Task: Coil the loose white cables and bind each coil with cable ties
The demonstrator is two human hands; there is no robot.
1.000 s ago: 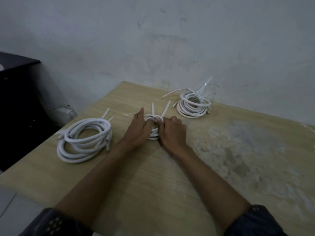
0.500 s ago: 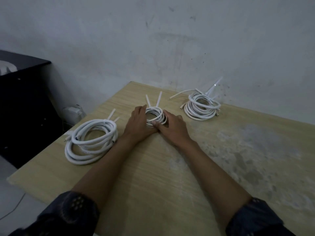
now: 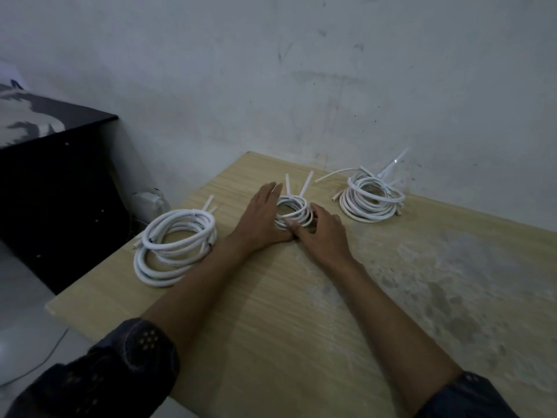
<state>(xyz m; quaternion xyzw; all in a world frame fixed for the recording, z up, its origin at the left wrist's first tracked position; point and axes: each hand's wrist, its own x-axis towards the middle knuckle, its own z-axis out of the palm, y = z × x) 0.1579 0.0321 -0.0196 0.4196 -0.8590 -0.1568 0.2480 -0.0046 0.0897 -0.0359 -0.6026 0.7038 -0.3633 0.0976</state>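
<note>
Head view: left hand (image 3: 259,220) partly hides, perhaps touches, small coil (image 3: 297,203).

Left hand (image 3: 259,220) and right hand (image 3: 322,233) have eased off the small coil (image 3: 294,211), fingers (image 3: 268,191) now flatter beside it.

Small coil (image 3: 297,203) lies between left coil (image 3: 193,213), right coil (image 3: 369,217).

- Wooden table (image 3: 301,312): pale woodgrain top, fills the centre and lower right of the frame.
- Lying on it: large coil (image 3: 193,213) left, small coil (image 3: 297,203) centre, third coil (image 3: 361,217) upper right.
</note>
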